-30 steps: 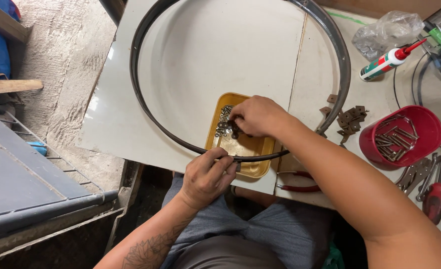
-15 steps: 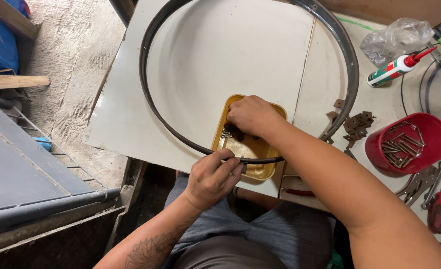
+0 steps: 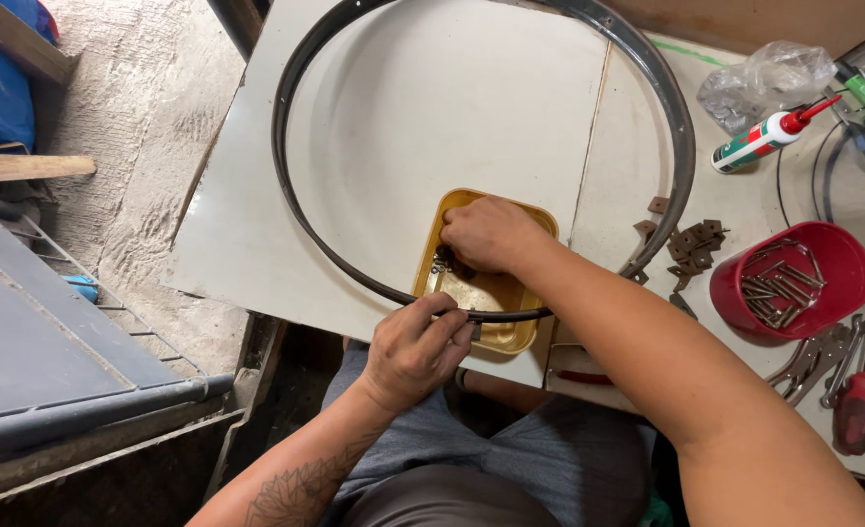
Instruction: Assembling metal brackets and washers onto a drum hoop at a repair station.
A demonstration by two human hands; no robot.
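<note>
A large dark metal rim [image 3: 291, 93] lies flat on a white tabletop [image 3: 432, 107]. Under its near edge sits a yellow tin tray [image 3: 486, 293] with small metal parts in it. My right hand [image 3: 486, 234] reaches down into the tray, fingers curled over the parts; what it holds is hidden. My left hand [image 3: 418, 346] pinches the rim's near edge beside the tray, fingers closed on it.
A red bowl [image 3: 794, 283] of metal pieces stands at the right, with small brown plates [image 3: 691, 244] beside it. A glue tube [image 3: 764, 141], a clear plastic bag [image 3: 764, 83] and hand tools [image 3: 838, 371] lie farther right. A grey metal rack [image 3: 52, 342] is at the left.
My right hand has dropped lower into the tray and now covers the metal parts it was lifting. My left hand stays on the rim's near edge.
</note>
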